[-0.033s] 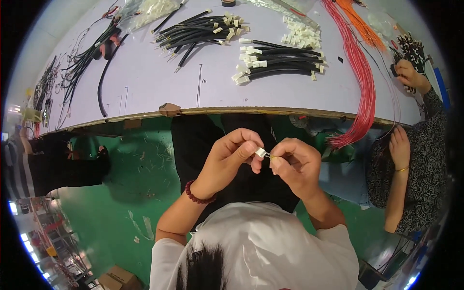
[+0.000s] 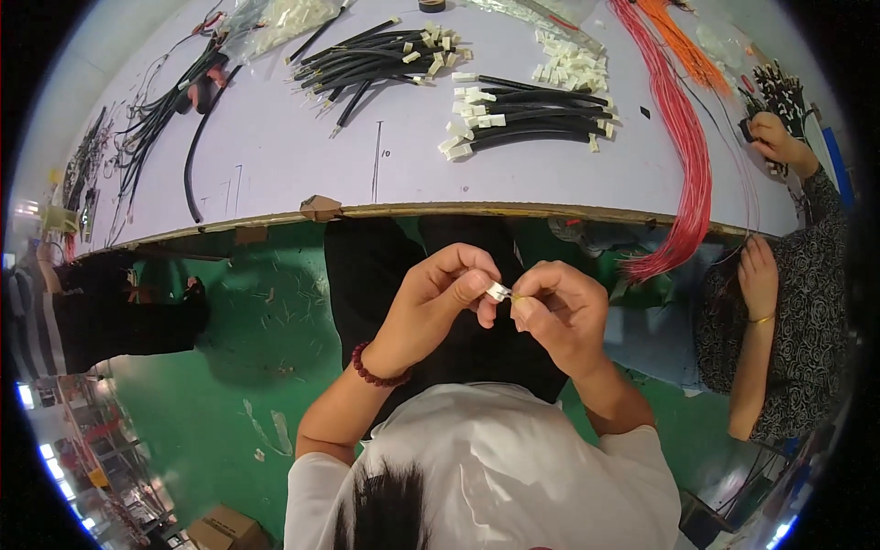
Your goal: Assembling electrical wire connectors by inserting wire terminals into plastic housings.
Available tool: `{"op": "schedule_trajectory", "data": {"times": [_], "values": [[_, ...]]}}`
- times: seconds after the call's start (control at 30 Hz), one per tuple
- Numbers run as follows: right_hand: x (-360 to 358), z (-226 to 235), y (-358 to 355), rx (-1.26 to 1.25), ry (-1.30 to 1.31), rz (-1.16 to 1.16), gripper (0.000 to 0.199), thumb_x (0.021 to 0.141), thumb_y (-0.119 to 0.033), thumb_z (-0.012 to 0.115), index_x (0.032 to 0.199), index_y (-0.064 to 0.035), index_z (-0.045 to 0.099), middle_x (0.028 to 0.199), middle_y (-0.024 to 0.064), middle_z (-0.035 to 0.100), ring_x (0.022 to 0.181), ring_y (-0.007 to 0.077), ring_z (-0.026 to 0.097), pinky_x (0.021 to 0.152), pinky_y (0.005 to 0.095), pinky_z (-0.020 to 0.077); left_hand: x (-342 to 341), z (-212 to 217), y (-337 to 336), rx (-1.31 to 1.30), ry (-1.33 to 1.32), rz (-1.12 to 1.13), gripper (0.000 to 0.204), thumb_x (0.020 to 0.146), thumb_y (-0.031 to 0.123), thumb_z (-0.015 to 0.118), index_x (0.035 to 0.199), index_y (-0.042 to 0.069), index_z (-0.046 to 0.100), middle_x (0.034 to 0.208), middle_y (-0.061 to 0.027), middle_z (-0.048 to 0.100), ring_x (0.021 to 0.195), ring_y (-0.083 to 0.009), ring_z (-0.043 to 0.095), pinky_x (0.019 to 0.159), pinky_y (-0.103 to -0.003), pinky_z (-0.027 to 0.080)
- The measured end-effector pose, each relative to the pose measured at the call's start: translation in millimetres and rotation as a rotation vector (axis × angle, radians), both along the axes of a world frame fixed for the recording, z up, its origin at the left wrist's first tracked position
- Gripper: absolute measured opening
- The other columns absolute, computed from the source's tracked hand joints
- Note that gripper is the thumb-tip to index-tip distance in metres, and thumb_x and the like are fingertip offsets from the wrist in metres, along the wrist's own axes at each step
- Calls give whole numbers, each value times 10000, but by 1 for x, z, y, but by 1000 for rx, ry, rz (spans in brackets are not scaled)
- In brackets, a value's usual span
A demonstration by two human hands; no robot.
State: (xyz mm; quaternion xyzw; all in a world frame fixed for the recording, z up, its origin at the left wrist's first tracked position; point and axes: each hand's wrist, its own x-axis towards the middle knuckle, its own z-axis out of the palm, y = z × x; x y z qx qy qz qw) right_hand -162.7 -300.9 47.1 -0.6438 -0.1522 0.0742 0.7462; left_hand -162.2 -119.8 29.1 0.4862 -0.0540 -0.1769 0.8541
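Observation:
Over my lap, my left hand (image 2: 451, 284) pinches a small white plastic connector housing (image 2: 498, 291) between thumb and fingers. Just right of it, my right hand (image 2: 561, 307) is closed, thumb against forefinger, on the thin ends of a wire with a bit of yellow showing. Those wire ends point into the housing's right side; how deep they sit is too small to tell. The rest of the wire is hidden by my right hand. On the table ahead lie black sleeved cables with white connectors (image 2: 527, 115) and another pile of black cables (image 2: 367, 64).
Loose white housings (image 2: 570, 62) lie behind the cables. A bundle of red wires (image 2: 692, 174) hangs over the table edge (image 2: 513, 210) at right, near orange wires (image 2: 683, 41). A co-worker's hand (image 2: 759, 275) is close by. Red-handled pliers (image 2: 203, 90) lie at left.
The white housing has shifted very slightly toward my right fingers, and less of the wire ends shows between. Both hands otherwise stay in place.

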Motion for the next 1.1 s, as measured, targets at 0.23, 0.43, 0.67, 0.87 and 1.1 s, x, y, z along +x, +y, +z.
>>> {"op": "schedule_trajectory", "data": {"times": [0.23,0.43,0.67,0.87,1.1], "values": [[1,-7,8,312,170,-70,38,837,-23,537,859,8,541,695,74,542,556,116,504,532,264,451,-4,-6,-14,-38,-64,67,166,945,169,569,1013,17,576,959,-72,600,764,-120,580,690,-247,492],[4,-12,12,370,165,-146,53,825,-34,539,853,10,535,668,80,533,547,131,496,527,271,441,-10,-1,-20,223,-206,270,110,855,-32,622,960,-23,654,1000,-91,585,851,-137,594,756,-245,502],[-3,-15,3,159,205,-141,51,822,-26,545,851,13,558,667,69,558,555,113,514,533,249,446,-10,-3,-15,269,-337,422,173,781,-121,648,910,-7,673,1031,-107,609,911,-151,610,790,-253,507],[-2,-12,3,135,279,-107,42,806,-30,580,818,9,572,672,54,572,552,86,518,525,226,438,-10,-1,-12,271,-260,363,173,790,-75,669,953,-16,656,1033,-119,623,918,-147,603,804,-251,498],[-2,-8,1,76,301,-89,45,807,-37,586,806,6,578,660,38,572,545,71,516,514,209,427,-10,-2,-11,132,-239,366,451,793,-99,661,1217,-17,528,1050,-126,650,931,-140,619,831,-254,506]]}}
